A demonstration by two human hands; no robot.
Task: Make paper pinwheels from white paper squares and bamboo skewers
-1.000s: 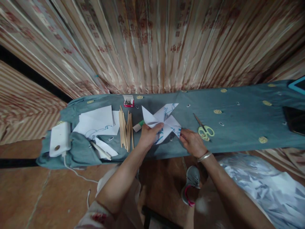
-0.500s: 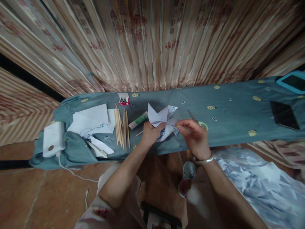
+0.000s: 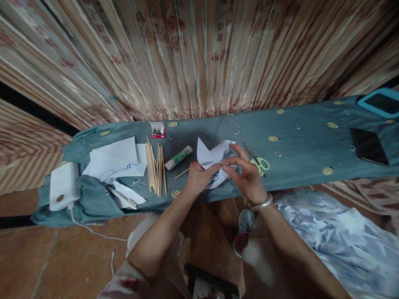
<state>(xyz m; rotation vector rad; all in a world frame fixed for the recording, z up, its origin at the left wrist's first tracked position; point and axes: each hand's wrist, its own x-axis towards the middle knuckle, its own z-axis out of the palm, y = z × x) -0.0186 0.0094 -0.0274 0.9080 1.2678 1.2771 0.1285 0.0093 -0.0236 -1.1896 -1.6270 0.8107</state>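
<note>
I've got the left hand (image 3: 199, 177) clamping the paper pinwheel (image 3: 204, 154), right hand (image 3: 250, 179) angled inward, fingertips pinching its centre.

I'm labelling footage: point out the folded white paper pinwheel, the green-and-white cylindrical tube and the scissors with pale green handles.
White paper pinwheel (image 3: 205, 154): head view, upper-left blade.
Green-and-white cylindrical tube (image 3: 178, 157): head view, green label.
Scissors with pale green handles (image 3: 256, 158): head view, where blades meet handles.

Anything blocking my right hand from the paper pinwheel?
Nothing visible: the right hand has its fingertips at the middle of the paper pinwheel, beside the thumb of the left hand. The scissors lie off to the right, outside that path.
</note>
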